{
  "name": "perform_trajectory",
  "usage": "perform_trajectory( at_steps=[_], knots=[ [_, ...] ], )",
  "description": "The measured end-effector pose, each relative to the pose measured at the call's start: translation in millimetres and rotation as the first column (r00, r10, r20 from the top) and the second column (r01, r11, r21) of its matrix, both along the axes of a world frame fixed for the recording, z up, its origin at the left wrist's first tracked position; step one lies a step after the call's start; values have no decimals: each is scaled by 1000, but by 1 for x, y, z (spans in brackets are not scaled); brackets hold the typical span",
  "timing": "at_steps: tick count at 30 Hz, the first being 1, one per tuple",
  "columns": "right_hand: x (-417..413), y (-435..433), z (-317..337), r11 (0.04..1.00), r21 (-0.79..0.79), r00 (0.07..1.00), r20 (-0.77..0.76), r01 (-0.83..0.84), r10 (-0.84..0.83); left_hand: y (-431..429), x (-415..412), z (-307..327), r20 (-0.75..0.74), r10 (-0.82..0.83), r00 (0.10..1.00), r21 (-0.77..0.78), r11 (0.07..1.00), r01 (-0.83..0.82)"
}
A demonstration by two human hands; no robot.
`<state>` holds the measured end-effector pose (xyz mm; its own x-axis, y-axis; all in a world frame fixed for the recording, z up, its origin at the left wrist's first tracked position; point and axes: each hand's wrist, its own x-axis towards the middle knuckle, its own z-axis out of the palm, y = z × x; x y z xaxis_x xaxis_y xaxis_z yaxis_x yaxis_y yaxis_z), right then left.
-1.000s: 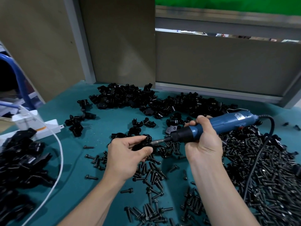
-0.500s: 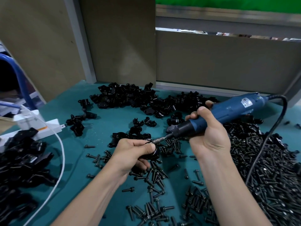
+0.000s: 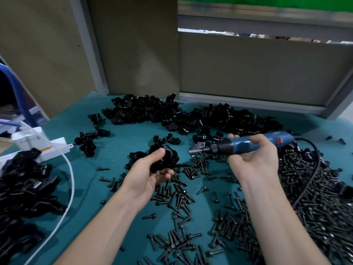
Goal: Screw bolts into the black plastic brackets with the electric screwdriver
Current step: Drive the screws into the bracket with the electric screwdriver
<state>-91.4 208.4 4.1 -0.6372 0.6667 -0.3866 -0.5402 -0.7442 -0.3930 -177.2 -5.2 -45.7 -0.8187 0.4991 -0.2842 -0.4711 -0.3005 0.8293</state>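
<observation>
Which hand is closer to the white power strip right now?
Left. The left hand, holding a bracket, sits nearer the white power strip; the right hand grips the screwdriver farther right.

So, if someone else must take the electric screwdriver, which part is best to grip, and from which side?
Probably the blue body of the electric screwdriver, from above. It lies nearly level, bit pointing left, and the right hand cradles it from below, so the top is free. Avoid the bit and the cord end.
</observation>
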Motion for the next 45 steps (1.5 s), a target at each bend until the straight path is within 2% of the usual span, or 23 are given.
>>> perform_trajectory(
  at_steps=[5, 10, 14, 17, 21, 23, 24, 25, 27, 28, 29, 31, 33, 35, 39, 40, 43, 44, 45],
  knots=[
    [-5, -12, -10, 998, -54, 990, 143, 21, -13, -4, -3, 0, 5, -101, 995, 38, 994, 101],
    [-7, -14, -10, 1000, -9, 982, 188, 13, -11, -6, -7, -4, -1, -148, 989, 28, 989, 148],
    [-6, -15, -9, 981, 172, 925, 378, -94, 22, -9, -11, -5, 5, -160, 987, 46, 986, 160],
    [1, -21, -5, 948, 256, 883, 466, -191, 51, -9, -15, -5, 6, -132, 991, 78, 988, 131],
    [22, -38, 0, 848, 411, 806, 591, -335, 32, -10, -18, -4, 42, -99, 994, 116, 989, 94],
    [31, -47, -1, 709, 502, 738, 673, -495, 38, -10, -18, -5, 45, -96, 994, 134, 987, 89],
    [35, -52, -3, 572, 558, 678, 735, -601, -4, -10, -18, -5, 40, -100, 994, 135, 986, 94],
    [36, -55, -7, 384, 590, 599, 793, -710, -109, -10, -17, -6, 34, -107, 994, 134, 986, 102],
    [36, -60, -16, 16, 504, 463, 806, -864, -369, -9, -14, -7, 22, -120, 993, 127, 985, 117],
    [35, -63, -21, -109, 416, 417, 783, -903, -463, -8, -13, -7, 15, -125, 992, 122, 985, 122],
    [35, -65, -25, -185, 340, 386, 763, -922, -519, -8, -11, -7, 11, -126, 992, 115, 986, 124],
    [34, -66, -32, -253, 255, 356, 752, -933, -554, -7, -9, -8, 13, -114, 993, 99, 989, 112],
    [34, -65, -37, -282, 246, 368, 742, -927, -561, -7, -8, -8, 11, -100, 995, 89, 991, 99],
    [30, -64, -38, -288, 301, 413, 739, -909, -532, -7, -8, -8, -3, -114, 993, 92, 989, 114],
    [17, -62, -24, -173, 551, 575, 750, -816, -327, -3, -6, -8, -96, -167, 981, 51, 984, 173],
    [13, -61, -19, -124, 619, 627, 733, -775, -263, -2, -6, -9, -120, -178, 977, 36, 982, 183],
    [3, -60, -6, 188, 778, 788, 615, -600, -26, 1, -7, -12, -159, -208, 965, -8, 978, 209],
    [2, -59, -5, 236, 792, 814, 580, -564, -1, 1, -8, -13, -173, -220, 960, -13, 975, 221],
    [2, -57, -5, 239, 795, 820, 573, -558, 9, 1, -9, -14, -193, -230, 954, -15, 973, 232]
  ],
)
